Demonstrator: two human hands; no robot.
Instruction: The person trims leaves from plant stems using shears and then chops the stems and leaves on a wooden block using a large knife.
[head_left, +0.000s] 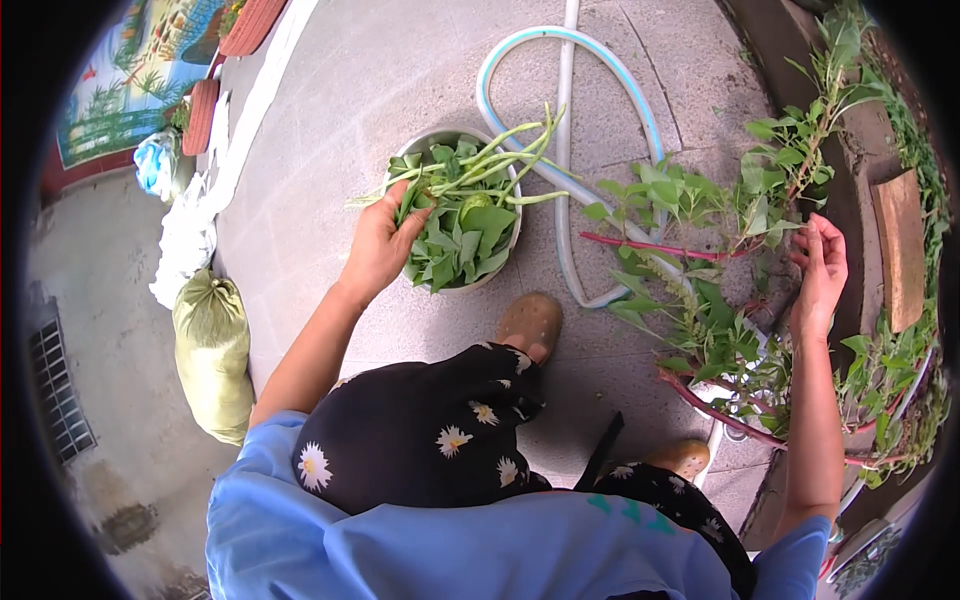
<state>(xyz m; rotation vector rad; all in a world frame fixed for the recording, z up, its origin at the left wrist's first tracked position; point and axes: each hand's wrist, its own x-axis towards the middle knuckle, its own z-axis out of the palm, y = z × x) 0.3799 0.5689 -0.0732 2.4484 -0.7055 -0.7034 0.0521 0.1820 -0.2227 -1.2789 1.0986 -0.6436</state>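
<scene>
My left hand (386, 244) is over the left side of a round metal bowl (517, 240), its fingers closed on some green leaves (411, 201). Inside the bowl lie picked leaves (457, 251) and a round green vegetable (475, 204), with long green bean pods (491, 161) laid across the rim. On the right, my right hand (821, 259) has its thumb and forefinger together at the tip of a leaf (784, 227) on a leafy plant (761, 180). Cut leafy branches with red stems (664, 249) lie below and left of that hand.
A looped hose (574, 180) lies on the paving beyond the bowl. To the left, a tied yellow-green sack (214, 356) stands beside white plastic bags (187, 232). A curved tile or wooden piece (898, 251) rests on the planter edge at right. My feet, in brown clogs (531, 322), are below the bowl.
</scene>
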